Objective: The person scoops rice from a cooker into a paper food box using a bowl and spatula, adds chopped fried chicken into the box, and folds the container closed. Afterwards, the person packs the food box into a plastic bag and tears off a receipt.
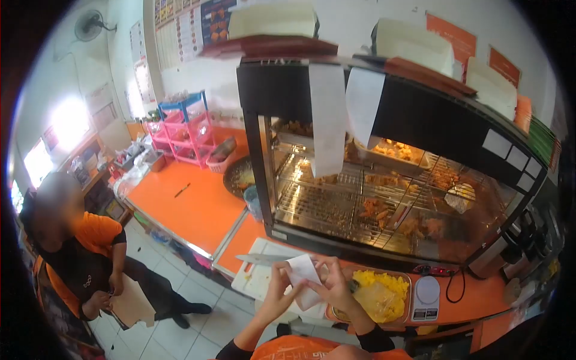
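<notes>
A folded white paper slip (304, 273) is held between my two hands, over the front edge of the counter. My left hand (278, 295) pinches its left side, and my right hand (336, 287) grips its right side. Just behind the slip, a knife (261, 259) lies on a white cutting board (259, 288). To the right of my right hand is a tray (408, 295) of yellow food (381, 288), with a clear plastic bag (379, 305) lying on it.
A glass-fronted warming cabinet (384, 246) with fried food on racks stands ahead, paper strips (327, 120) hanging from its top. A kitchen scale (427, 294) sits right of the tray. A co-worker (78, 252) at left holds cardboard (133, 301). Another knife (182, 190) lies on the orange counter (162, 207).
</notes>
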Demonstrator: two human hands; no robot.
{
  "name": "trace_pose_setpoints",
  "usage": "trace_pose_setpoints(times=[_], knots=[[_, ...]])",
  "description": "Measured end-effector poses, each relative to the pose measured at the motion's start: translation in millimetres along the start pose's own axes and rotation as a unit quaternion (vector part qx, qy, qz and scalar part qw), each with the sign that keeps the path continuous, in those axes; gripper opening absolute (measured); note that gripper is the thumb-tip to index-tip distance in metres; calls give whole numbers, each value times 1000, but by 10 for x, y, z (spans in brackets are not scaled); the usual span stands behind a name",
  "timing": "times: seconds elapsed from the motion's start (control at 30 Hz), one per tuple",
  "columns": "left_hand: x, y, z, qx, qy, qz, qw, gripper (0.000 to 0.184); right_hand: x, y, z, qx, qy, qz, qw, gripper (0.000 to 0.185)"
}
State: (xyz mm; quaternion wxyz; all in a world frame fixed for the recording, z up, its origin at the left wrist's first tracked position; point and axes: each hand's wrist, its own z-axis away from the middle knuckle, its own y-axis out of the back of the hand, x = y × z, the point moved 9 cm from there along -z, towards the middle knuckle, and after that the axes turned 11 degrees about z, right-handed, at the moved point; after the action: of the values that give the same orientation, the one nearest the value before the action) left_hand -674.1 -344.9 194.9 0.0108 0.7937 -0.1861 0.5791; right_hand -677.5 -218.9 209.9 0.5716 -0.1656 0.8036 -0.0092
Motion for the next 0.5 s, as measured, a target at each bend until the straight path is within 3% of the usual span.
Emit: trace_pose_setpoints(times=[0.07, 0.1, 0.13, 0.23, 0.27, 0.37, 0.47, 0.5], knots=[[-123, 253, 160, 102, -29, 46, 993, 37, 217, 42, -14, -39, 31, 201, 978, 33], [-41, 309, 221, 154, -9, 63, 986, 38, 201, 120, -39, -33, 102, 291, 951, 29], [-237, 452, 312, 143, 31, 17, 989, 38, 98, 180, -55, -22, 36, 301, 953, 20], [-222, 663, 474, 166, 79, 3, 983, 45, 111, 740, -99, 59, -2, 371, 927, 9], [-240, 762, 550, 179, 85, 5, 980, 52, 217, 969, -68, 94, -76, 399, 909, 10], [-230, 991, 602, 189, 99, -10, 977, 66, 706, 1284, -50, 68, -118, 474, 870, 19], [-230, 1133, 554, 168, 117, -33, 978, 82, 1088, 1078, -16, -26, -115, 541, 833, 28], [-140, 1131, 485, 153, 105, -52, 981, 84, 1268, 1014, 26, -57, -178, 547, 816, 32]])
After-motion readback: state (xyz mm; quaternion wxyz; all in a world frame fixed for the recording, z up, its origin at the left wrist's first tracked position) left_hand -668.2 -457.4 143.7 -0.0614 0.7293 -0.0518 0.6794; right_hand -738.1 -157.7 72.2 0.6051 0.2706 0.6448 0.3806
